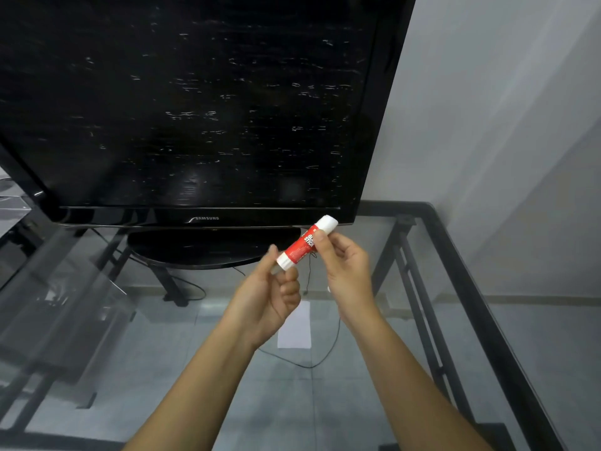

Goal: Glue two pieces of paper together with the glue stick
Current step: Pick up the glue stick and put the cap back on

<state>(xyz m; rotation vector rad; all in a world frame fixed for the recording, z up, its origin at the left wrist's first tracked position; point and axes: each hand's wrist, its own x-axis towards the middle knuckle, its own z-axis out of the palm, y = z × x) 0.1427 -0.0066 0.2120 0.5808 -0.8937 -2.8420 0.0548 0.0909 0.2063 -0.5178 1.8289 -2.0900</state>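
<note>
A red glue stick (300, 245) with white ends is held slanted in the air above the glass table, in front of the TV's lower edge. My right hand (344, 268) grips its red body near the upper white end. My left hand (270, 294) pinches its lower white end between thumb and fingers. A white piece of paper (295, 327) lies flat on the glass below my hands, partly covered by my left hand. I see only one sheet; whether a second lies with it I cannot tell.
A large black TV (195, 102) on an oval stand (211, 249) fills the back of the glass table (422, 320). The table's black metal frame (481, 307) runs along the right. A thin black cable (312, 364) loops below the paper. A grey wall stands to the right.
</note>
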